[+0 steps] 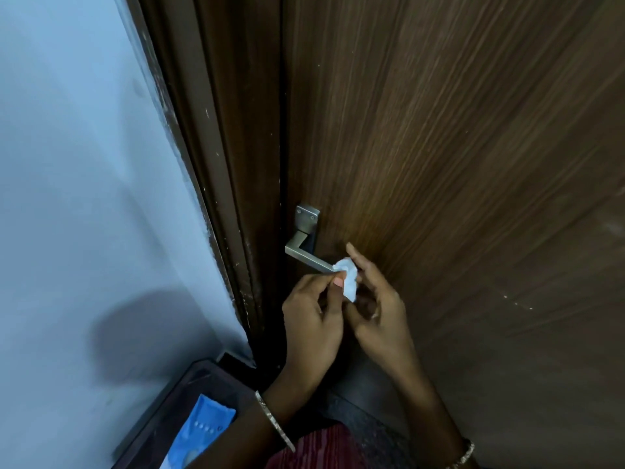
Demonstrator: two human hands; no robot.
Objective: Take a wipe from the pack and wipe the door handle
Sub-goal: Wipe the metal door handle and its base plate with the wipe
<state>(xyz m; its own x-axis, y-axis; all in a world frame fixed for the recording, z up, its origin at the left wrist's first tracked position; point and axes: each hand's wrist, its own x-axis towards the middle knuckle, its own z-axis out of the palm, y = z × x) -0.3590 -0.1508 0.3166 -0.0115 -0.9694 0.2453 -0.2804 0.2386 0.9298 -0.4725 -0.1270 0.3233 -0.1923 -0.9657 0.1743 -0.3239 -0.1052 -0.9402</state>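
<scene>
A silver lever door handle (302, 249) sits on a square plate on the dark wooden door (456, 164). A crumpled white wipe (348, 277) rests against the free end of the lever. My left hand (313, 319) pinches the wipe between thumb and forefinger. My right hand (377, 306) is beside it, fingers spread, its thumb side touching the wipe from the right. The blue wipe pack (199, 434) lies at the bottom left on a dark surface.
A pale blue wall (84, 198) fills the left side, next to the brown door frame (220, 147). A dark tray or table top (162, 414) holds the pack below the wall. Bangles ring both wrists.
</scene>
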